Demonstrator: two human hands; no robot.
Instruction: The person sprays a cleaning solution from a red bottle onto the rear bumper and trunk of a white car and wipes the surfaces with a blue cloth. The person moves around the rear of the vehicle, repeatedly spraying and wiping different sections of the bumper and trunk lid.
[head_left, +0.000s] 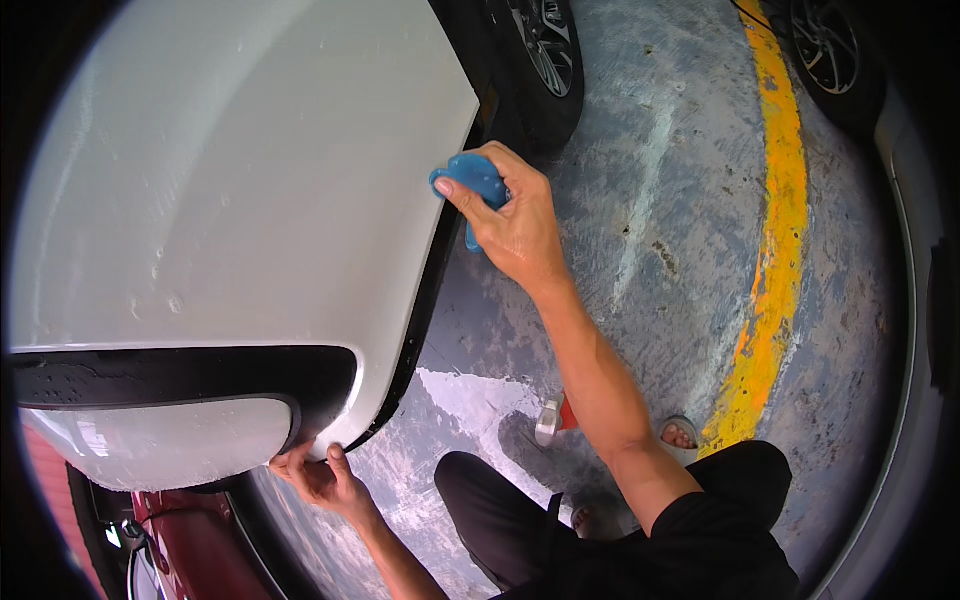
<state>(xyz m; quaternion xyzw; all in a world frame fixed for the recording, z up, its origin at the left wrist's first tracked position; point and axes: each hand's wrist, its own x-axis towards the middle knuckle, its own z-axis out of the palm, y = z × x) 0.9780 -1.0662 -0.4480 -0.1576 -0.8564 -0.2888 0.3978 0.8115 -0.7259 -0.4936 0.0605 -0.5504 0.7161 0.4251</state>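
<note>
My right hand (510, 214) grips a blue, pliable-looking pad or lump (476, 180) at the edge of a pale car body panel (300, 172). My thumb lies on its face, and part of the blue material shows below my fingers. Lower left, my left hand (319, 476) has its fingertips on the rounded lower corner of the same panel, beside a glossy light-coloured part (180, 439) bordered by black trim (225, 371). Water drops or streaks show on the panel and the trim. The tips of some left fingers are hidden.
A car wheel (544, 60) stands beyond the panel's edge. A red and grey object (551, 421) is on the painted concrete floor near my knees. A yellow line (780, 225) runs along the floor at right, beside another vehicle (900, 300). A dark red car (195, 540) is at lower left.
</note>
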